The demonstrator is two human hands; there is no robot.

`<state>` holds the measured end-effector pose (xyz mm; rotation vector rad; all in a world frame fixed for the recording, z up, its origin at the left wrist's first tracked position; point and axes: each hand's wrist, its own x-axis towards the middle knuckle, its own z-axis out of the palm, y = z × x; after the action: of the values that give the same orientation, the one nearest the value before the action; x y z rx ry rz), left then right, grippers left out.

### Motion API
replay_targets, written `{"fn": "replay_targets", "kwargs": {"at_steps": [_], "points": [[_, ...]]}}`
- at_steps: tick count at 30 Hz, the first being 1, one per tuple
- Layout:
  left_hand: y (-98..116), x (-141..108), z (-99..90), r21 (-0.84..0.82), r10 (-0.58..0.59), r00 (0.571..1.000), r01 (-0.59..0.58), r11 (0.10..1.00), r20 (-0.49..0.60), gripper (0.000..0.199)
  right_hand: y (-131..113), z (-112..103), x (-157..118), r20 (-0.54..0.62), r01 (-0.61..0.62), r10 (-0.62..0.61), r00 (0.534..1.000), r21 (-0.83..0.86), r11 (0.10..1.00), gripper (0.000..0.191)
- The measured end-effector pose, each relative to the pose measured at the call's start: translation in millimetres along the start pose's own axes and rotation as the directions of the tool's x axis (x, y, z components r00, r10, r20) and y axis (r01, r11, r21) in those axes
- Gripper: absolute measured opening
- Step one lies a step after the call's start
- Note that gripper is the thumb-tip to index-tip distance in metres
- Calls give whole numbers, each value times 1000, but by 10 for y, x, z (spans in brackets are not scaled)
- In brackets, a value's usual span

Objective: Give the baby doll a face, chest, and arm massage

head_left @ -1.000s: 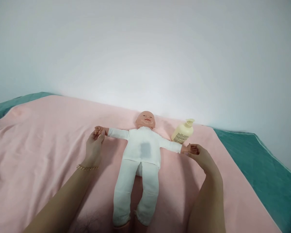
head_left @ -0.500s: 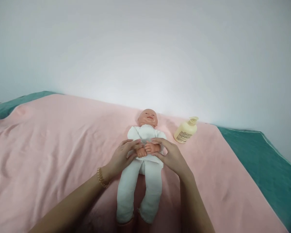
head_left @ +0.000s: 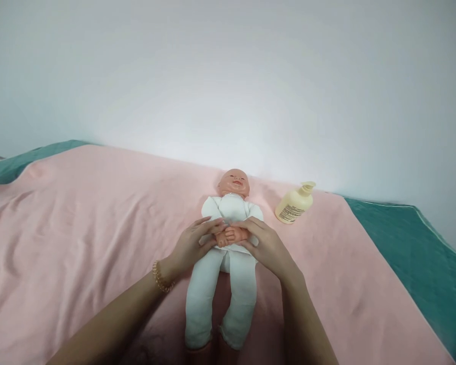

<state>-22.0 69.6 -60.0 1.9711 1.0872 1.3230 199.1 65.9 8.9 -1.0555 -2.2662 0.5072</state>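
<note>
A baby doll in a white top and white trousers lies on its back, head toward the wall. My left hand has its thumb and fingers around the doll's forearm on the left side. On the other side, my right hand grips the doll's other forearm, thumb below and fingers above. The doll's two small hands meet over its belly, one overlapping the other. A coiled bracelet circles my left wrist. The doll's feet are cut off by the lower frame edge.
A pale yellow pump bottle stands to the right of the doll's shoulder. Beneath lies a pink blanket with wrinkles on the left, over a green cover. A plain white wall rises behind.
My right hand has moved a little to the left, bringing the doll's hand on that side further over its other hand. The view has shifted slightly.
</note>
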Motion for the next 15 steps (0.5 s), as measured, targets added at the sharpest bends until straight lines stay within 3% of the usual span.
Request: {"fn": "replay_targets", "kwargs": {"at_steps": [3,5,7,9,12,15], "points": [[-4,30,-101,-203,-173,974,141,969,-148,38,101,-162,-64,-181,-76,93,979,95,993,29],[-56,73,-207,-364,-298,910,184,913,-287,40,209,-318,-145,-314,-181,218,924,144,973,29],[-159,123,-325,-520,-418,826,184,834,-379,40,358,-460,-236,-403,-304,378,833,238,923,35],[-303,160,-430,-656,-544,735,181,733,-405,31,543,-543,-308,-452,-379,539,711,400,834,46],[-525,178,-515,-804,-720,584,183,566,-375,10,850,-516,-352,-464,-298,714,525,685,665,54],[-653,180,-527,-874,-801,495,151,461,-337,8,1135,-378,-352,-458,-213,774,437,783,584,49]]}}
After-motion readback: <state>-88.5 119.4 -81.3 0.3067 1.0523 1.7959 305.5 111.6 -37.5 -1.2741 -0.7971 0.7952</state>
